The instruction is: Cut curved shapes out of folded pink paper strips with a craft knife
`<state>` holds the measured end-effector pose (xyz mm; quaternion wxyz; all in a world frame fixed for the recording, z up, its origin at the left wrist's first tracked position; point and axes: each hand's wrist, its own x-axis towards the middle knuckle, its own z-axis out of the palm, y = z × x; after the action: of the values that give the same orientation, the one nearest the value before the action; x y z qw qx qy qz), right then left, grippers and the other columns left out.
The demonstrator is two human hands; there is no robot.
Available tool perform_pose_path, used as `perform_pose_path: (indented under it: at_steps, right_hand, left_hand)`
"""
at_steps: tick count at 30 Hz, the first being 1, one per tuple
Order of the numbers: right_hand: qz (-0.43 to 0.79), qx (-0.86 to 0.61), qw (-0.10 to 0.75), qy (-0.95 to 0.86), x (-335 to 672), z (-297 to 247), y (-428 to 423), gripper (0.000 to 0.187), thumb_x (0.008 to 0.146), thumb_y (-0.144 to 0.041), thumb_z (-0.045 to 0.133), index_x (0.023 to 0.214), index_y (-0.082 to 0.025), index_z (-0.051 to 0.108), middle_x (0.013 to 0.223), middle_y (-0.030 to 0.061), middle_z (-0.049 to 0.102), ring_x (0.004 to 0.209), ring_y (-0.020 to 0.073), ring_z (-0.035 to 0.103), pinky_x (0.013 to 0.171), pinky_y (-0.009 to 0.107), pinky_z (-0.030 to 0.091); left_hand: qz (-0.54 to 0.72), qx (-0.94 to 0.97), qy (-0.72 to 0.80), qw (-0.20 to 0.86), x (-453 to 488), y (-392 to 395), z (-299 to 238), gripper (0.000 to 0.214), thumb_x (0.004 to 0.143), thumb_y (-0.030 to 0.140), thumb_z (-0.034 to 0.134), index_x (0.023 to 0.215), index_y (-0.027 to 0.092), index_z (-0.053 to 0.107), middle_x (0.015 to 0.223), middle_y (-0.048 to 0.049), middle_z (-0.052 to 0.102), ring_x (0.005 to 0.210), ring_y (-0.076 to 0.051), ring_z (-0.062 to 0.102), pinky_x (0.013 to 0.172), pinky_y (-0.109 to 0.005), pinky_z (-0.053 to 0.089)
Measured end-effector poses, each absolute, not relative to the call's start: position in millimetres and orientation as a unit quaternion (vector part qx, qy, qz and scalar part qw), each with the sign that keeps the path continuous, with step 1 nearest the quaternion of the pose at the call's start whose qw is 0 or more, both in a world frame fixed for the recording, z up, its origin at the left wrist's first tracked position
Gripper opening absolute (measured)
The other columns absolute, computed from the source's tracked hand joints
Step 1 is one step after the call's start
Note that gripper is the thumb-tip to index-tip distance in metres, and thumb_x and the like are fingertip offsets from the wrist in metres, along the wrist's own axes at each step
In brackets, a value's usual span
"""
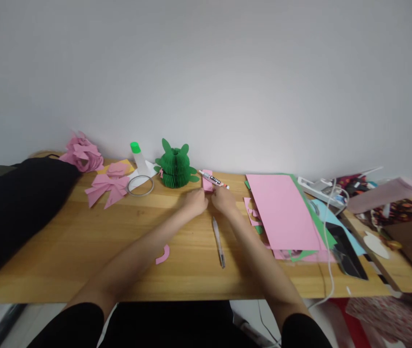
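Pinching: your left hand (196,201) and right hand (223,199) both close on the small pink paper piece (208,181), far middle of the wooden table (82,241).
Slip risk: thin paper, small grip; it may crease or skew if your fingers press unevenly.
Glue tube (213,180): lying across the piece, touching it; you could nudge it or smear it.
Pen (218,241): smooth, slim, loose between your forearms; it may roll.
Honeycomb green paper ornament (175,165): just left, delicate, crushable.
Pink sheet (282,212): flat, matte.

A pen (218,241) lies on the table (64,251), paper sheets (282,212) to its right.
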<state>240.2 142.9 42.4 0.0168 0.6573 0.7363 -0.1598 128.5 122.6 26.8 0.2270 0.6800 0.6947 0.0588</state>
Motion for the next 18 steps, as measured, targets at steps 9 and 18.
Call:
perform_pose_path:
  at_steps: [9,18]
  right_hand:
    - [-0.084,0.639,-0.014,0.765,262,40,185,0.033,0.095,-0.035,0.059,0.124,-0.018,0.059,0.130,0.0099,0.059,0.114,0.0235,0.061,0.096,0.046,0.052]
    - [-0.134,0.579,0.041,0.803,269,37,213,0.034,0.094,-0.036,0.061,0.122,-0.017,0.060,0.123,0.0089,0.062,0.106,0.0219,0.064,0.090,0.044,0.055]
  left_hand:
    - [0.096,0.661,0.723,0.175,132,118,29,0.037,0.096,0.037,0.059,0.127,0.017,0.056,0.125,-0.0102,0.061,0.106,-0.023,0.063,0.090,-0.044,0.055]
    - [0.072,0.635,0.748,0.179,152,147,30,0.038,0.095,0.040,0.060,0.124,0.015,0.058,0.121,-0.0105,0.062,0.104,-0.023,0.064,0.088,-0.044,0.056]
